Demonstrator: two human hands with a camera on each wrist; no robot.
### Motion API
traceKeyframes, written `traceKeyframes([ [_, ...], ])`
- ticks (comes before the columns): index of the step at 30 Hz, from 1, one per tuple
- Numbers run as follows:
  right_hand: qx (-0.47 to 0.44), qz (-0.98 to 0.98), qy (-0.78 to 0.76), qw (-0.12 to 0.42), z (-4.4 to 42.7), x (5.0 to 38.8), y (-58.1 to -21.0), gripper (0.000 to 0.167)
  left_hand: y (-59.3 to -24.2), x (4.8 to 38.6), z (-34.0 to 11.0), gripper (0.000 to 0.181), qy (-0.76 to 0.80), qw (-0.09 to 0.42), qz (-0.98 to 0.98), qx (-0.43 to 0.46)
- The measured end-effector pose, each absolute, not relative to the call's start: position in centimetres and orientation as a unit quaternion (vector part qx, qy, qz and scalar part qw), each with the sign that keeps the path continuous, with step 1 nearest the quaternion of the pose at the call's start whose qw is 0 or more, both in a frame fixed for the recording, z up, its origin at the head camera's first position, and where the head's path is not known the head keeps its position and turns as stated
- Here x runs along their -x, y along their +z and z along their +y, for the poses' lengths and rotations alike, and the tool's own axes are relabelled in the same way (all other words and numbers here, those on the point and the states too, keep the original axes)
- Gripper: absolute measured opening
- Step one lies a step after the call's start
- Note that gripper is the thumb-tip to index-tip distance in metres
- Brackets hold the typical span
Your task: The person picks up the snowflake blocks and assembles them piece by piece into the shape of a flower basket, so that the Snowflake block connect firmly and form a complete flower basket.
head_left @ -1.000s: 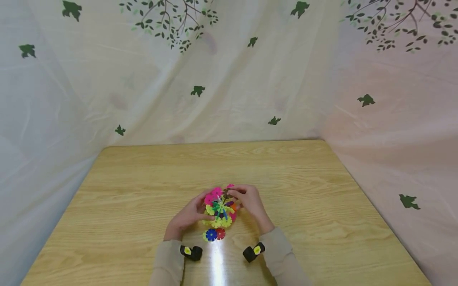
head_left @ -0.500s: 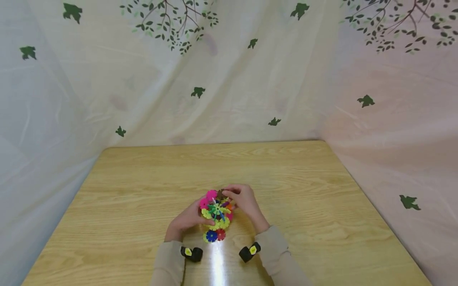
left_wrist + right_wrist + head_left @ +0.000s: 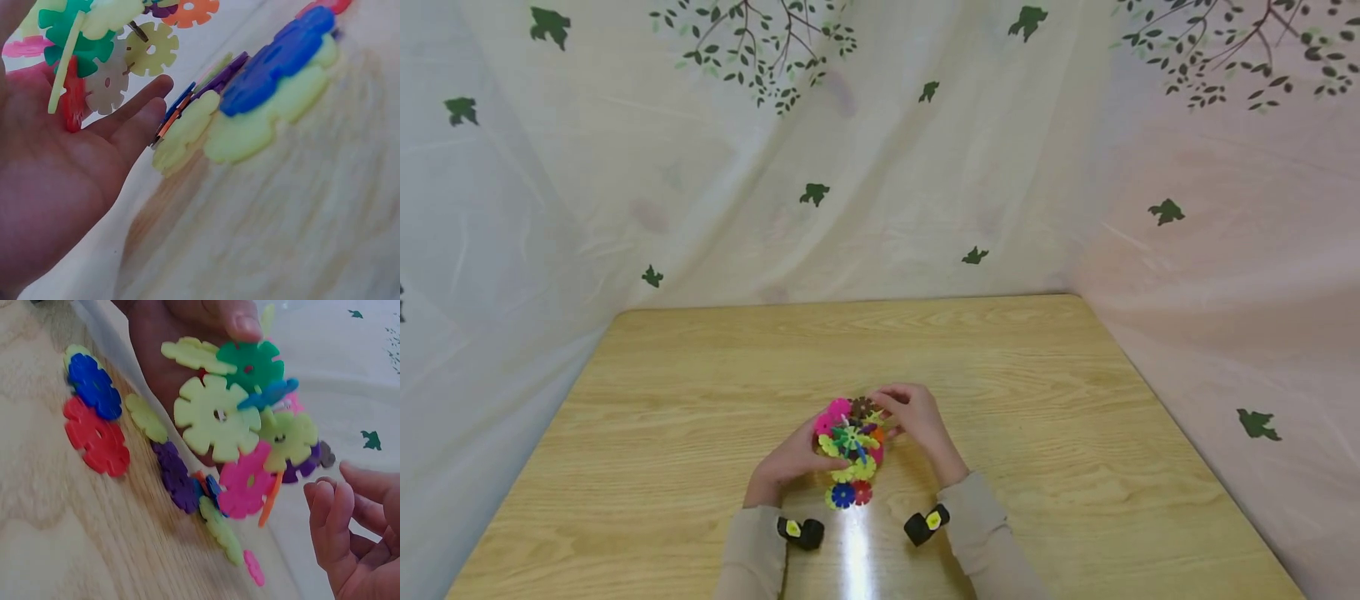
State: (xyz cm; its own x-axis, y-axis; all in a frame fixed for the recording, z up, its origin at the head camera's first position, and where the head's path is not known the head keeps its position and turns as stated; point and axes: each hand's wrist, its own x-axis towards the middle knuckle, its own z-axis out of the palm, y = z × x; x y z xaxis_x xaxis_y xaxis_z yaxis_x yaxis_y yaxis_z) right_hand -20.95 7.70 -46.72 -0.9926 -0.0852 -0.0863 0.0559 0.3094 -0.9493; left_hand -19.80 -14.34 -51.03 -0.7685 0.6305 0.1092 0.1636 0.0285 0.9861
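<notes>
The left hand grips the cluster, well inside the table's far edge. The right hand hovers beside it, fingers loosely bent.

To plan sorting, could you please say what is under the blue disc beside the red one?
A yellow disc pokes out beneath the blue disc; the rest underneath is hidden.

On my feed, I find the disc cluster between left hand and right hand; other discs lie before it, seemingly on the table.
</notes>
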Motion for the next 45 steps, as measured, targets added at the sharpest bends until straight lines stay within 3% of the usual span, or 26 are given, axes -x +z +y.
traceKeyframes([
  [4, 0.006, 0.813, -0.579, 0.053, 8.4, 21.5, -47.1, 0.02, -50.9, 19.7, -14.9, 0.086, 0.637, 0.17, 0.707, -0.256],
  [11, 0.041, 0.859, -0.503, 0.09, 8.5, 22.1, -48.5, 0.022, -50.7, 19.4, -16.6, 0.088, 0.626, 0.121, 0.749, -0.18],
  [17, 0.094, 0.885, -0.445, 0.096, 8.3, 22.5, -49.1, 0.029, -50.4, 19.3, -17.3, 0.083, 0.624, 0.088, 0.754, -0.185],
  [26, 0.128, 0.898, -0.404, 0.117, 8.3, 22.5, -48.7, 0.026, -50.6, 19.5, -17.2, 0.085, 0.627, 0.095, 0.744, -0.211],
  [34, 0.067, 0.912, -0.401, 0.064, 8.7, 21.9, -48.2, 0.011, -50.6, 19.6, -16.7, 0.086, 0.626, 0.127, 0.735, -0.228],
  [39, 0.013, 0.867, -0.497, 0.032, 8.5, 21.5, -47.6, 0.01, -50.7, 19.7, -16.4, 0.087, 0.624, 0.138, 0.733, -0.233],
  [45, 0.033, 0.83, -0.555, 0.034, 7.9, 20.5, -46.1, 0.01, -50.7, 19.6, -16.1, 0.083, 0.622, 0.14, 0.731, -0.243],
])
